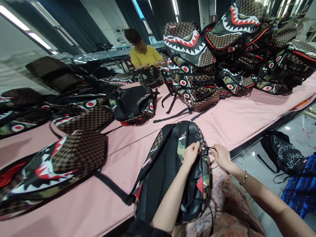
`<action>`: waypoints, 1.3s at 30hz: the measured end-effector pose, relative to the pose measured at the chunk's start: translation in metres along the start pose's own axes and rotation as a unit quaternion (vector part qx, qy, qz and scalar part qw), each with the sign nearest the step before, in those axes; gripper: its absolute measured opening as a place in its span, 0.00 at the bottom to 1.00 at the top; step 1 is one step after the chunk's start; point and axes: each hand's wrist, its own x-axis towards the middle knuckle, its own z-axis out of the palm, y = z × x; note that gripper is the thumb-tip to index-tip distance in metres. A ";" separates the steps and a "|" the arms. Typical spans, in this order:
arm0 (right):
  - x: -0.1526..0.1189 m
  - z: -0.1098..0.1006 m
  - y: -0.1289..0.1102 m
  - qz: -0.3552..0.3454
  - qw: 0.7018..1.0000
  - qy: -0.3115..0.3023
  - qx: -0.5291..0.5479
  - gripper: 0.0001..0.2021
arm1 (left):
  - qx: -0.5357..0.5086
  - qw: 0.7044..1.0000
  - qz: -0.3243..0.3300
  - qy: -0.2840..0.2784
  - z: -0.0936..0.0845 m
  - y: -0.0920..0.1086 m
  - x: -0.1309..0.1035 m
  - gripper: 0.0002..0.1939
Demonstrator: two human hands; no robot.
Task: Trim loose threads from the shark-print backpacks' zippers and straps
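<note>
A backpack point(170, 164) with a black padded back, checkered brown edges and camouflage patches lies back side up in front of me. My left hand point(192, 154) rests on its right part, fingers pinched at the bag's side edge near a shoulder strap. Just right of that edge is my right hand point(221, 157), closed on a small, thin dark tool point(209, 148) whose tip points at the bag. The tool's exact kind is too small to make out. Whatever lies between my left fingertips is hidden.
The bag lies on a pink-covered table point(237, 125). Stacked shark-mouth backpacks point(192, 65) stand behind it; another shark-mouth backpack point(74, 158) lies left. A person in yellow point(145, 57) works at the far side. A black bag point(283, 154) lies on the floor at right.
</note>
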 end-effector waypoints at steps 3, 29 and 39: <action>0.002 -0.001 0.001 0.032 0.999 0.010 -0.015 0.09 | 0.078 0.997 -0.008 0.024 0.002 0.005 0.018 0.11; 0.050 -0.015 -0.034 -0.040 0.998 -0.045 -0.022 0.09 | 0.084 0.995 -0.002 0.051 0.010 0.011 0.017 0.08; -0.004 0.012 0.029 0.049 0.963 0.003 0.264 0.11 | -0.058 0.962 0.155 -0.218 -0.062 0.013 -0.060 0.19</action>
